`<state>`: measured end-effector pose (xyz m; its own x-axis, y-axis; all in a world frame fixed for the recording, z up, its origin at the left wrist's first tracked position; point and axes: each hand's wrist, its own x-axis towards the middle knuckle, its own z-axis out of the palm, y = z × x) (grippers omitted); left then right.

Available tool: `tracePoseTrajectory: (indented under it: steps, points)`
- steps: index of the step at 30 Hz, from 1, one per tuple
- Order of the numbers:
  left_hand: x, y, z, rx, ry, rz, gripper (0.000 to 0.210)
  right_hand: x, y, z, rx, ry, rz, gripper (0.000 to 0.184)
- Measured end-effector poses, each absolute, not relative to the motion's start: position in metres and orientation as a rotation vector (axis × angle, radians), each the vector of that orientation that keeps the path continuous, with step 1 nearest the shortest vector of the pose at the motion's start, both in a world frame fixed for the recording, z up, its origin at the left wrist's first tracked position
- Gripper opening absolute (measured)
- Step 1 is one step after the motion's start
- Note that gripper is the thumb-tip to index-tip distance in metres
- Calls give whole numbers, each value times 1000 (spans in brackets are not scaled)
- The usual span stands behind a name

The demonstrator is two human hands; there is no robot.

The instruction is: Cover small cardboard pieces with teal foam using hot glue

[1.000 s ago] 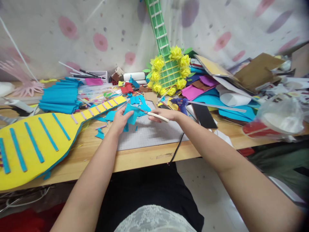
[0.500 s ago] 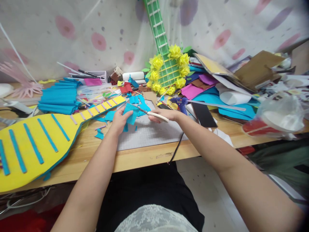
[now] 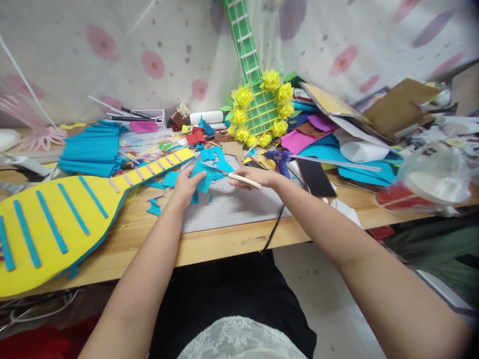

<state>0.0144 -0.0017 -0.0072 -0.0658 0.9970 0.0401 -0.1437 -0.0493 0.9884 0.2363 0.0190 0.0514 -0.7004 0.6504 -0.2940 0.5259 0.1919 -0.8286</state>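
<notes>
My left hand [image 3: 186, 185] is closed on a piece of blue crepe paper [image 3: 203, 180], pinching it between thumb and fingers. My right hand [image 3: 250, 177] grips scissors [image 3: 245, 180] with pale handles, their blades pointing left at the upper part of the paper. Both hands are above a grey cutting mat [image 3: 228, 213]. Blue paper scraps [image 3: 223, 162] lie behind the hands, and a smaller scrap [image 3: 153, 207] lies left of my left wrist. A yellow guitar-shaped cutout [image 3: 67, 219] with blue strips rests at the left.
A green guitar model [image 3: 258, 107] ringed with yellow paper flowers stands at the back. Right of my hands are a blue glue gun [image 3: 280, 158] and a black phone [image 3: 316, 175]. Pleated blue paper [image 3: 90, 149] lies back left; a plastic-wrapped tub [image 3: 422, 182] stands at right.
The scissor blades look slightly shifted against the blue paper. Both hands and everything else stay almost where they were.
</notes>
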Motion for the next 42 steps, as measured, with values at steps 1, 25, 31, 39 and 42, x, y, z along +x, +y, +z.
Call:
tracePoseTrajectory:
  steps: [1,25,31,39,42]
  points:
    - [14,-2,-7,1101,1123,1352,42,236,19,51,-1169,-2329,1520,47]
    - [17,-3,-8,1064,1090,1297,40,236,26,44,-1292,-2481,1209,48]
    - [23,-8,-4,1090,1092,1262,43,230,25,48,-1269,-2467,1266,49]
    - [25,-7,-6,1016,990,1286,39,231,25,49,-1258,-2398,1353,53]
    - [25,-7,-6,1004,996,1291,41,232,26,47,-1258,-2377,1377,53]
